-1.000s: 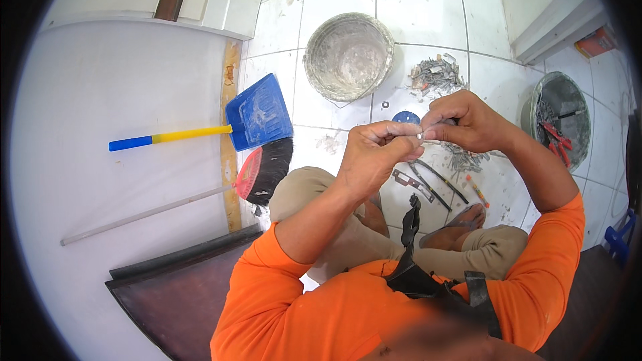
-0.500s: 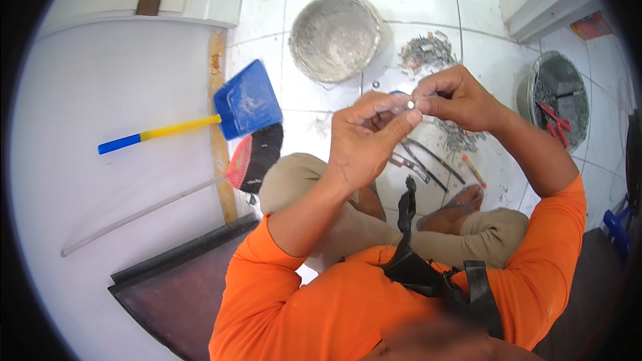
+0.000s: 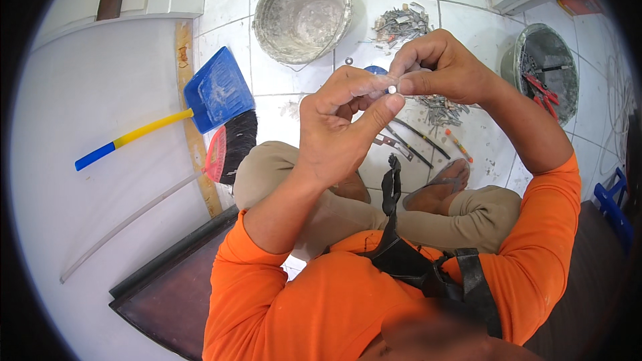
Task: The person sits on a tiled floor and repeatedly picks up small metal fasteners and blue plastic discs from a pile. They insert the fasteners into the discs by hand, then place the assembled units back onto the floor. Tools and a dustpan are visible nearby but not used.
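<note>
While raised together, left hand [image 3: 338, 127] and right hand [image 3: 438, 67] fingertips pinch small white piece [image 3: 392, 87].

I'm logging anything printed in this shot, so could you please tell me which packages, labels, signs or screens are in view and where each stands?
None shows clearly: no label, sign or screen.
Possible package: a flat orange rectangular thing on the tiled floor at upper right, too cut off to tell.
The grey round bucket and the dark round tub of tools bear no label.

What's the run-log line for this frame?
left hand: pinching small white piece | right hand: pinching same piece | below: scattered hardware, tiled floor
</note>
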`<state>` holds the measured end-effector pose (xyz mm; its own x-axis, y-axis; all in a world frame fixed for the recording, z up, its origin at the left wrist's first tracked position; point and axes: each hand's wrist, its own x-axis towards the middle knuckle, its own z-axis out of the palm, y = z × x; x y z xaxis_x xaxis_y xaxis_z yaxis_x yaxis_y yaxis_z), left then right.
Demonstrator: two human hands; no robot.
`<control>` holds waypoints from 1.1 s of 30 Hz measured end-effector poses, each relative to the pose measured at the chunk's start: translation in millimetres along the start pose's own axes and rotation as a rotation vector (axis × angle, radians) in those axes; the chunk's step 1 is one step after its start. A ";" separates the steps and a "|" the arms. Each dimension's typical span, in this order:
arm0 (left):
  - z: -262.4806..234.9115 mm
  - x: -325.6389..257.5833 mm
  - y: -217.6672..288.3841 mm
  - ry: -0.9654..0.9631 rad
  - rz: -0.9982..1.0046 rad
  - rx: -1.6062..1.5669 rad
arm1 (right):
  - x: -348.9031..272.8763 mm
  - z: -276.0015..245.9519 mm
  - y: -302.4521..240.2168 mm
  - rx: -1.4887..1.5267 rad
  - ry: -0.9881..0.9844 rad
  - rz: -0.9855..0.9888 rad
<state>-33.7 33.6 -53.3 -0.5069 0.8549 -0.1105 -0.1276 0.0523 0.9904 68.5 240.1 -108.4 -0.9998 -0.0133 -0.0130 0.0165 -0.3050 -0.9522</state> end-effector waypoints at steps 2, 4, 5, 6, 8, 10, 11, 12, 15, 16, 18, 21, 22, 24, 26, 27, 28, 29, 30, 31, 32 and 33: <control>1.3 -0.8 0.5 0.007 0.020 -0.030 | 0.9 -0.6 -0.4 0.012 0.000 -0.003; 4.8 0.1 0.6 0.061 0.036 -0.097 | 2.3 1.5 6.1 0.006 0.006 0.004; 8.5 1.1 -0.6 0.110 0.042 -0.149 | 2.6 2.3 7.7 0.105 0.072 0.135; 9.9 1.2 -0.6 0.158 0.049 -0.203 | 0.3 3.4 10.5 0.204 0.138 0.265; 5.9 2.2 4.7 0.173 -0.084 -0.108 | 3.2 -0.7 37.0 0.222 0.318 0.359; 5.6 0.3 6.0 0.214 -0.136 -0.045 | 7.2 -5.4 71.6 0.135 0.399 0.477; 5.8 -0.1 6.2 0.206 -0.112 -0.036 | 6.9 -7.3 82.8 0.033 0.387 0.535; 4.9 -1.1 6.5 0.202 -0.088 -0.025 | 4.0 -8.7 87.9 0.040 0.343 0.523; 0.6 -2.3 8.0 0.189 -0.060 -0.001 | -0.3 -7.8 80.7 0.076 0.249 0.436; -2.0 -4.2 6.8 0.196 -0.072 -0.026 | 2.8 -7.3 63.2 0.092 0.224 0.370; -2.8 -4.3 7.2 0.200 -0.094 -0.037 | 5.1 -15.0 38.6 0.143 0.177 0.280; -3.7 -3.3 8.0 0.216 -0.121 -0.007 | 10.6 -16.2 13.2 0.209 0.210 0.228; -5.0 -2.8 7.1 0.222 -0.128 -0.005 | 10.7 -12.9 2.2 0.198 0.229 0.228; -6.6 -2.2 6.9 0.222 -0.118 -0.014 | 8.3 -4.1 -17.2 0.155 0.224 0.166; -6.3 -3.1 6.3 0.204 -0.085 -0.037 | 5.3 2.6 -29.4 0.104 0.204 0.110; -5.9 -3.0 5.5 0.201 -0.079 -0.057 | 4.4 4.7 -33.9 0.073 0.186 0.083; -4.9 -2.8 4.3 0.195 -0.076 -0.078 | 2.8 7.0 -36.8 0.042 0.171 0.059; -4.4 -2.5 4.1 0.189 -0.072 -0.098 | 1.9 9.6 -38.6 -0.032 0.161 0.023; -4.5 -2.1 5.2 0.191 -0.099 -0.096 | 1.3 12.0 -40.1 -0.106 0.151 -0.014; -4.5 -1.6 6.9 0.194 -0.127 -0.094 | 0.7 13.6 -40.9 -0.179 0.141 -0.051; -4.4 -1.0 8.1 0.196 -0.154 -0.091 | 0.4 14.1 -41.1 -0.257 0.151 -0.102; -4.4 -0.2 8.6 0.199 -0.166 -0.091 | 0.1 14.3 -41.0 -0.335 0.161 -0.152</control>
<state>-38.5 31.6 -45.1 -0.6290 0.7201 -0.2931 -0.2941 0.1287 0.9471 67.8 239.0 -65.0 -0.9795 0.1661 0.1136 -0.1091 0.0357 -0.9934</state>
